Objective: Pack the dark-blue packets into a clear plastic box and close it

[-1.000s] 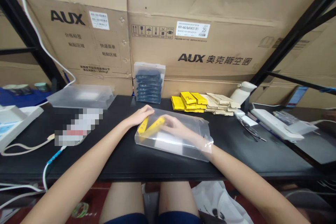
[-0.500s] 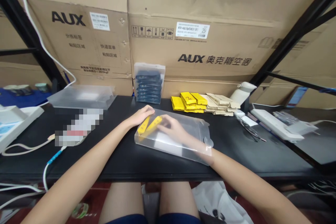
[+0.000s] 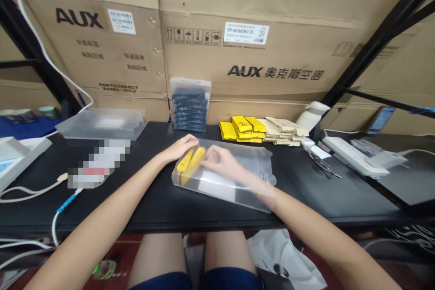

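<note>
A clear plastic box [image 3: 238, 181] lies on its side on the black table [image 3: 152, 204], its open end toward the right. My right hand [image 3: 219, 163] is reached inside it, fingers curled against two yellow packets [image 3: 190, 161] at the closed left end. My left hand [image 3: 180, 147] rests flat on the outside of the box's left end, fingers stretched along it. The packets lie side by side, tilted, seen through the plastic.
Behind the box lie a pile of yellow packets [image 3: 243, 128] and brown card sleeves [image 3: 283, 130]. A clear box of dark items [image 3: 189, 105] stands against the cardboard cartons. A clear tray [image 3: 100, 123] sits back left, cables [image 3: 50, 190] at left, white devices [image 3: 353, 158] at right.
My right hand has pushed the second yellow packet leftward until it lies close beside the first. The view shifted slightly. My left hand stayed on the box's end.
</note>
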Available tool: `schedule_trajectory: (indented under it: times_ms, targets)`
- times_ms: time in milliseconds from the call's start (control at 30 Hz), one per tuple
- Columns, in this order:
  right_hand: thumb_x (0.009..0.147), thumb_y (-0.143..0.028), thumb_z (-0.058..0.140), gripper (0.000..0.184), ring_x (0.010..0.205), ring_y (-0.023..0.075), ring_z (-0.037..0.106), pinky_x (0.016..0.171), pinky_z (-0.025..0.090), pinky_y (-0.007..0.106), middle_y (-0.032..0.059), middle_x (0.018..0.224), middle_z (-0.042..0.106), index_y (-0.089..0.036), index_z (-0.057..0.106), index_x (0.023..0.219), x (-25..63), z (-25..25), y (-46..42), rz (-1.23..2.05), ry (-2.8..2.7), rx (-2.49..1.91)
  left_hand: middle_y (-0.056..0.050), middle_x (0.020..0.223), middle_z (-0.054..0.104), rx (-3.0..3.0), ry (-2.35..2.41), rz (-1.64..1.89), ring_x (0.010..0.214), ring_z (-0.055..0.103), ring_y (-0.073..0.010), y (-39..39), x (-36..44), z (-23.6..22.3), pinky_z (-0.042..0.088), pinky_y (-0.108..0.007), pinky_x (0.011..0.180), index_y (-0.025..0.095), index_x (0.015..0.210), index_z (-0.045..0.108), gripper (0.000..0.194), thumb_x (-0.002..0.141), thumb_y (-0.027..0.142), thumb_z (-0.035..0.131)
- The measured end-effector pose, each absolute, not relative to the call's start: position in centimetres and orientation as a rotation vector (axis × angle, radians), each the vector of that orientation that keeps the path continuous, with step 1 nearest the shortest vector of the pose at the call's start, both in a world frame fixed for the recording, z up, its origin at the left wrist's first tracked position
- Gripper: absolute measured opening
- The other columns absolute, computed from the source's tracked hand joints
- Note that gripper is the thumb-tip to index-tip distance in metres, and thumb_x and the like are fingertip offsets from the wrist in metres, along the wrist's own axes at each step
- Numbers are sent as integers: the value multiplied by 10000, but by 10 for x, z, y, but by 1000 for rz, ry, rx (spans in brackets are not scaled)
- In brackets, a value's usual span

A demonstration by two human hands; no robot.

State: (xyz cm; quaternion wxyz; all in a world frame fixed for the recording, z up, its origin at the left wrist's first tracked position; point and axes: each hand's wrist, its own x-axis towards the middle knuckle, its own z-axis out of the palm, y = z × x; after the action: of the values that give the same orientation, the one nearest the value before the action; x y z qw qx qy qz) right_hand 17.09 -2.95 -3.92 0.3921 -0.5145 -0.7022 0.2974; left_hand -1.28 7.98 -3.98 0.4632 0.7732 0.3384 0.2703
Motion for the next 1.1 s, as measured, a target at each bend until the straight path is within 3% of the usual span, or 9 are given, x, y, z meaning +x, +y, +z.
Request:
schedule_trajectory:
  times_ms: [133, 233, 367, 533, 733, 1100]
  targets:
    - [780, -433, 677, 290, 515, 85, 512, 494, 408, 219, -21, 658, 600, -150, 617, 806, 174, -29, -33, 1293, -1759, -1182, -52, 1033, 632, 1909, 844, 653, 1052, 556, -249, 75, -12, -36, 393, -382, 967, 182, 937, 581, 351, 804, 499, 514]
    - [841, -363, 632, 219, 623, 93, 597, 583, 482, 220, 7, 804, 662, -167, 654, 935, 176, -23, -36, 1548, -1716, -990, -55, 1048, 632, 1924, 856, 641, 1050, 558, -244, 72, -12, -34, 394, -381, 967, 184, 944, 581, 347, 812, 496, 508]
    - [852, -289, 635, 233, 979, 166, 649, 882, 514, 305, 56, 1097, 654, -186, 632, 1060, 178, -24, -37, 1639, -1617, -832, -52, 1058, 634, 1941, 873, 635, 1039, 560, -240, 71, -12, -34, 396, -382, 960, 191, 948, 581, 338, 820, 491, 493]
    - [855, -287, 635, 314, 1083, 207, 627, 1006, 467, 388, 76, 1213, 620, -202, 599, 1155, 179, -25, -40, 1763, -1531, -734, -45, 1022, 635, 1942, 884, 632, 1012, 569, -242, 71, -12, -33, 416, -372, 922, 191, 935, 582, 339, 814, 494, 492]
    - [858, -255, 629, 370, 1147, 224, 601, 1052, 423, 414, 85, 1308, 574, -219, 565, 1221, 179, -17, -48, 1808, -1491, -730, -38, 1008, 639, 1945, 871, 640, 995, 572, -237, 72, -10, -34, 417, -367, 915, 195, 918, 582, 321, 817, 486, 489]
    - [876, -290, 611, 661, 1153, 212, 605, 1095, 344, 437, 109, 1276, 615, -234, 298, 1456, 179, -11, -52, 1823, -1460, -837, -29, 1011, 642, 1964, 894, 605, 989, 572, -233, 68, -11, -34, 417, -363, 894, 211, 944, 537, 344, 857, 524, 424]
